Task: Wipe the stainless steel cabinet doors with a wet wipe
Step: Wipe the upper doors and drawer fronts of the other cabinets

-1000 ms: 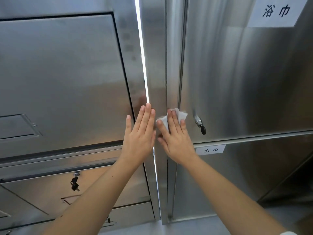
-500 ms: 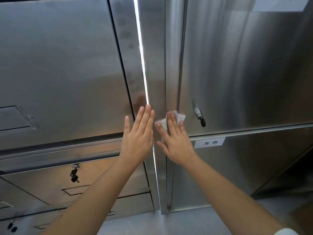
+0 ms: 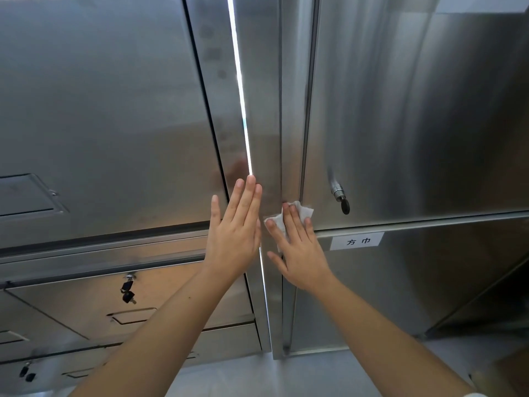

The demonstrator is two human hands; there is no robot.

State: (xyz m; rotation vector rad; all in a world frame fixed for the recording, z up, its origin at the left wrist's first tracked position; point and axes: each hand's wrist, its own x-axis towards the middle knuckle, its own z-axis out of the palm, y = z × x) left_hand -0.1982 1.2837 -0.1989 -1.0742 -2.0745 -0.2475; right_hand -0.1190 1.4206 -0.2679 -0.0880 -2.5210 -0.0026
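Two bare forearms are seen reaching up to a wall of stainless steel cabinet doors, viewed from below. A white wet wipe [image 3: 289,217] is pressed flat under the fingers of the right hand [image 3: 300,247], against the vertical steel post [image 3: 267,110] between two cabinets, just beside the lower left corner of the upper right door [image 3: 415,110]. The right fingers are spread slightly and laid over the wipe, not curled around it. The left hand [image 3: 233,236] is held flat and empty, fingers together, against the edge of the left door [image 3: 100,110].

The wipe is judged to be light, limp and damp: no shape is kept by it, so it is best held by pressure from the flat fingers, or bunched in the palm. The steel is judged hard and slick.

The wipe is crumpled, with no clear long axis; its exposed corner points up and right, toward a lock with a dark key [image 3: 342,200]. A white label [image 3: 357,241] is fixed just below. The doors and post run vertically.
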